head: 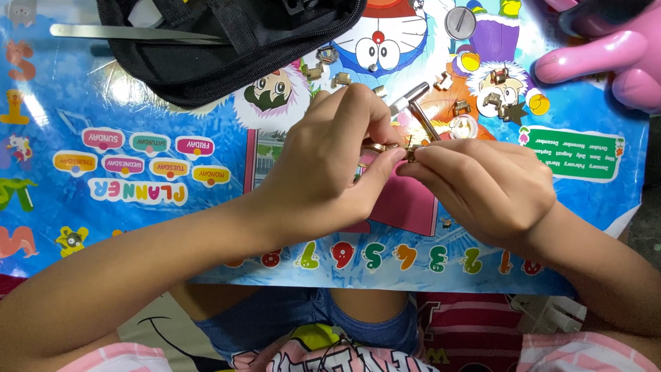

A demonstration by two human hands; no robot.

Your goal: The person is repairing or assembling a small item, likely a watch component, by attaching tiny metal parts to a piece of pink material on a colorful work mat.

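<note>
My left hand and my right hand meet above the middle of a colourful cartoon mat. Between the fingertips of both hands sits a small gold-coloured metal piece, pinched from each side. A small hammer with a silver head lies just behind my fingers; its handle runs under my right hand, and I cannot tell whether the hand grips it. Much of the metal piece is hidden by my fingers.
Several small gold metal links lie scattered on the mat beyond my hands. A black zip pouch sits at the top left, steel tweezers beside it. A pink plastic hand-shaped object is at the top right. A round silver part lies near the top.
</note>
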